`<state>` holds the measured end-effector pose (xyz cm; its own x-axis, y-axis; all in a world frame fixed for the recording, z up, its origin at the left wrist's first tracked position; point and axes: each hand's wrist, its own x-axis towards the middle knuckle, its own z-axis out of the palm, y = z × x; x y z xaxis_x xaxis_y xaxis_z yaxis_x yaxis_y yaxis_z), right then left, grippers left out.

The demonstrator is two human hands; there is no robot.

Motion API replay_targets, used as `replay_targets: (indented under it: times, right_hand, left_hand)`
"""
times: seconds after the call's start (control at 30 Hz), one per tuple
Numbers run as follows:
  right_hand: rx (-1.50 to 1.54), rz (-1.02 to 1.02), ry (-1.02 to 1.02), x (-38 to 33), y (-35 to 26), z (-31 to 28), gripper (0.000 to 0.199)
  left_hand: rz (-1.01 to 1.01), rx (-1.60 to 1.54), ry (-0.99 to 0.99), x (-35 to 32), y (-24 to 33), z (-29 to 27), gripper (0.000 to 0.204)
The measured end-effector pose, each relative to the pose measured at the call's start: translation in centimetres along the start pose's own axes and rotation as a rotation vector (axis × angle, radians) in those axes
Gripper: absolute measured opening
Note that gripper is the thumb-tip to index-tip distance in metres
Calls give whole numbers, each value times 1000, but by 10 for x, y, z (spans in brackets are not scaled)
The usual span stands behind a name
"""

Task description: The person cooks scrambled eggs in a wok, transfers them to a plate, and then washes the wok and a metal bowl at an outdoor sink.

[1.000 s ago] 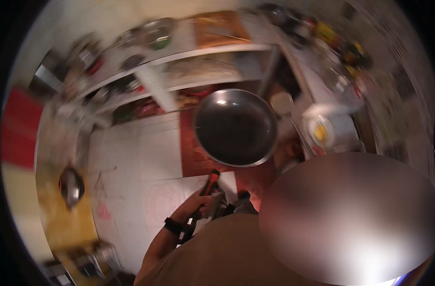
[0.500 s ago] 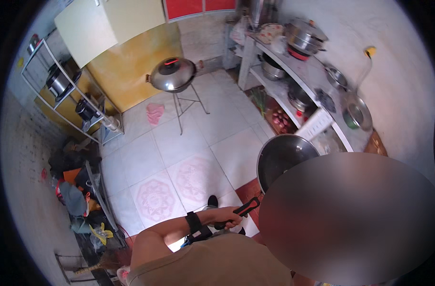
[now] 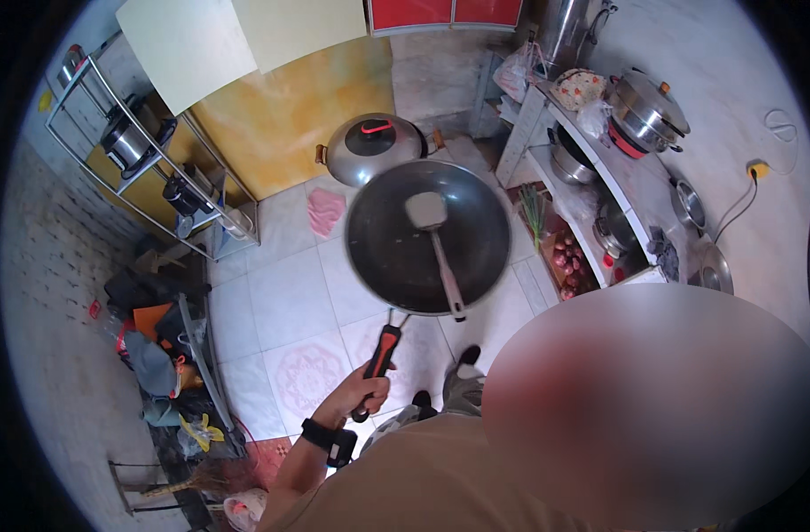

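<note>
My left hand [image 3: 366, 391] is closed round the black-and-red handle of a large dark wok [image 3: 384, 253]. Held out in front of me above the tiled floor, the wok shows its inside. A spatula [image 3: 439, 244] with a flat pale blade and a long handle lies in it, the handle's end over the near rim. Beyond the wok stands a lidded steel pan [image 3: 371, 152] with a red-and-black knob, partly covered by the wok's rim. My right hand is not seen; a blurred oval covers the lower right.
On the right, a shelf unit [image 3: 631, 204] carries a steel steamer pot [image 3: 649, 111], with red onions [image 3: 568, 260] and green onions [image 3: 533, 213] low down. A metal rack [image 3: 112, 177] with cookers stands left. A pink cloth [image 3: 325, 213] lies on the floor.
The wok has swung from the right to in front of me, toward the lidded pan, and the spatula inside now shows. My left hand moved left, still gripping the handle; the view shifted too.
</note>
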<state>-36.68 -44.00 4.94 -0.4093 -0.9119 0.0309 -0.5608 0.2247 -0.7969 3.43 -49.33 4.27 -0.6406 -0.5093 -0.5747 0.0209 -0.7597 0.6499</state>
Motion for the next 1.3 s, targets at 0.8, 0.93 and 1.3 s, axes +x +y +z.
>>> replay_targets:
  times: [0.8, 0.93, 1.3]
  right_hand:
    - [-25, -329, -391, 272, 15, 117, 25]
    - [16, -139, -308, 229, -4, 92, 22]
    - [-41, 320, 251, 49, 37, 27, 18]
  left_hand:
    - [306, -141, 524, 35, 71, 2, 20]
    - [314, -123, 549, 36, 99, 7, 30]
    - [-50, 52, -24, 128, 145, -48, 14]
